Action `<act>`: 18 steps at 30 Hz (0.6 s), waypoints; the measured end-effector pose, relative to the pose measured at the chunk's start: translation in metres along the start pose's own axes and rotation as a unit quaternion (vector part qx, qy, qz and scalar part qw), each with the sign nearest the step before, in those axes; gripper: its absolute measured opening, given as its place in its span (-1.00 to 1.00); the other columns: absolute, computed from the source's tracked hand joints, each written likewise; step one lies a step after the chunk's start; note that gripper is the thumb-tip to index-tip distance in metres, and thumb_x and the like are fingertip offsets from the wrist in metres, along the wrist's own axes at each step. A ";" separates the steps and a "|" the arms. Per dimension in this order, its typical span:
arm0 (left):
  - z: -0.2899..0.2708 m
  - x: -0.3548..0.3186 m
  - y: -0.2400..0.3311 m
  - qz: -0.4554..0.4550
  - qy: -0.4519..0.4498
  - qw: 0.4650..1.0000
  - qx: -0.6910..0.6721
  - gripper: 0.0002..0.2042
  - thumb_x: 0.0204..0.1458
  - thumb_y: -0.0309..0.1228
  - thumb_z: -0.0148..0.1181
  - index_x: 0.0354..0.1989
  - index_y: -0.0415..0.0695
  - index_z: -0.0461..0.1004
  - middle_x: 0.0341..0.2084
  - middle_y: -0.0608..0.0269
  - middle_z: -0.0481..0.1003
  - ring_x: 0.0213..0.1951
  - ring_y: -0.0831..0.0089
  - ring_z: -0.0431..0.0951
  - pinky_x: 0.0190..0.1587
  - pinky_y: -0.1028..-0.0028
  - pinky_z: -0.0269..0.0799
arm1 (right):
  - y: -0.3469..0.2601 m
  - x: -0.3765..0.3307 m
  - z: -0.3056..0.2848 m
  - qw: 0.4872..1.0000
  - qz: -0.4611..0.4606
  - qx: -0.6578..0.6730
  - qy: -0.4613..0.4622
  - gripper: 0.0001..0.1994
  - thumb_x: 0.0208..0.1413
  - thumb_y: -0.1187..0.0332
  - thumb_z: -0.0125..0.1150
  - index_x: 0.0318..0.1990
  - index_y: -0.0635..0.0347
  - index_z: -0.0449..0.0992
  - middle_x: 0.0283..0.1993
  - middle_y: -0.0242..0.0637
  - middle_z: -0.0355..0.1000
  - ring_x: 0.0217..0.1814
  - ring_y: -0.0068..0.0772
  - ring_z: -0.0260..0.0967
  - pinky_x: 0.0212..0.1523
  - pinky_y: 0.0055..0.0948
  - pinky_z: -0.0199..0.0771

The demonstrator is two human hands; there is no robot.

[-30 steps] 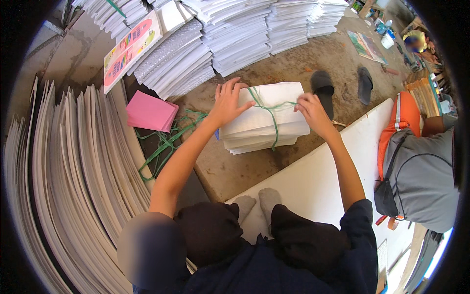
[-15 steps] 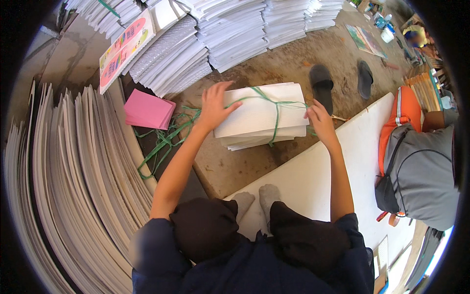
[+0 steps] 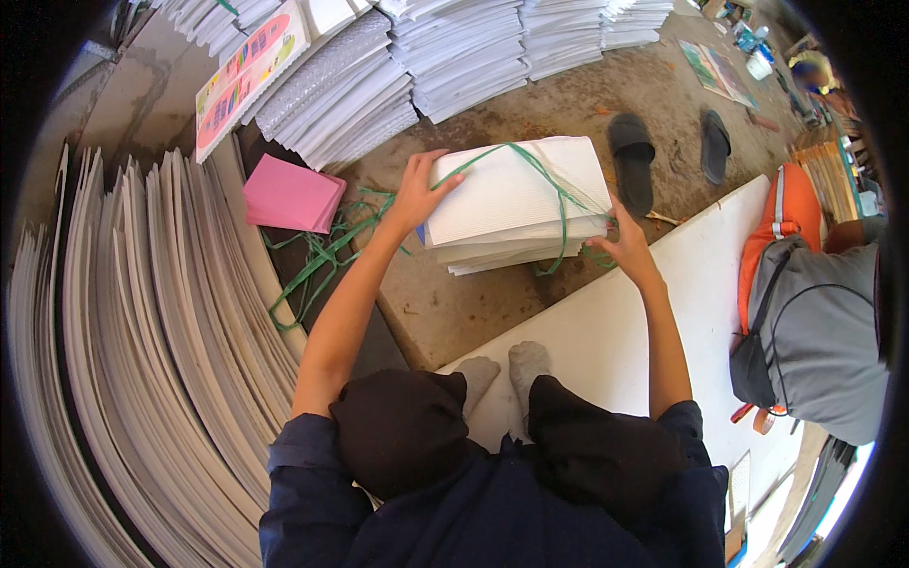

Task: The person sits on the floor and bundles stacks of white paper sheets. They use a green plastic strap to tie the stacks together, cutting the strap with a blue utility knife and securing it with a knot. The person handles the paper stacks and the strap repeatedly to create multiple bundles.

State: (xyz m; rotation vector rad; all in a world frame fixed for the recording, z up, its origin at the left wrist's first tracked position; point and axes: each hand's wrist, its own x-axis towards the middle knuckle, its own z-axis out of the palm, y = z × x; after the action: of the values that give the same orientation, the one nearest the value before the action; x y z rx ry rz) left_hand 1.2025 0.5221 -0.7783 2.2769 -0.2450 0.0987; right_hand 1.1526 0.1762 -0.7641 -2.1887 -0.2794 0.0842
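Observation:
A bundle of white paper sheets [image 3: 516, 204] tied with green plastic strap lies tilted on the dirty floor in front of me. My left hand [image 3: 417, 194] grips its left edge, fingers spread over the top. At the bundle's right end my right hand [image 3: 625, 244] is closed on the green strap [image 3: 559, 204]. My knees in dark trousers and my feet in grey socks [image 3: 502, 369] show below, resting on a white board [image 3: 653, 331].
Tall rows of white sheets [image 3: 142, 360] stand at the left, stacked bundles [image 3: 454, 57] at the back. A pink pad [image 3: 289, 197] and loose green straps [image 3: 322, 256] lie left of the bundle. Two dark sandals [image 3: 663, 156] sit behind it. A person in grey with an orange bag [image 3: 814, 303] is at right.
The bundle has been turned and lifted at its left end, and moved slightly away from me. My left hand shifted to its left edge; my right hand dropped to the strap at its right.

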 end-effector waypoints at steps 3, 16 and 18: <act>0.001 0.000 -0.002 0.005 0.003 1.000 0.008 -0.45 -0.10 -0.07 0.13 -0.02 -0.21 0.26 -0.14 0.00 0.23 -0.04 0.14 0.27 0.02 0.31 0.18 | 0.005 0.004 -0.003 1.000 0.004 0.019 -0.002 -0.27 -0.22 0.48 0.29 0.19 0.10 0.09 -0.17 -0.16 0.34 -0.24 -0.30 0.25 -0.12 -0.39 0.30; -0.006 0.000 -0.001 0.014 0.008 1.000 0.026 -0.53 -0.12 -0.10 0.16 -0.14 -0.21 0.35 -0.23 0.03 0.35 -0.13 0.18 0.35 -0.06 0.31 0.24 | 0.006 0.019 -0.008 0.998 0.018 0.047 -0.037 -0.61 -0.12 0.44 0.21 -0.28 0.22 0.05 0.22 -0.09 0.06 0.02 -0.07 0.24 0.05 -0.25 0.26; -0.006 0.001 0.001 0.003 0.004 1.000 0.030 -0.54 -0.11 -0.10 0.15 -0.14 -0.20 0.35 -0.22 0.03 0.36 -0.12 0.17 0.36 -0.05 0.32 0.23 | 0.007 0.020 -0.006 0.996 0.041 0.063 -0.038 -0.62 -0.12 0.46 0.20 -0.28 0.21 0.05 0.17 -0.09 0.12 -0.01 -0.19 0.24 0.02 -0.29 0.28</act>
State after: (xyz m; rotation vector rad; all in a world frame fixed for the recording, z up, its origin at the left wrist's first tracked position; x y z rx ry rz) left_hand 1.2032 0.5260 -0.7739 2.3343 -0.2468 0.1204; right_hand 1.1741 0.1722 -0.7651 -2.0750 -0.2201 0.2250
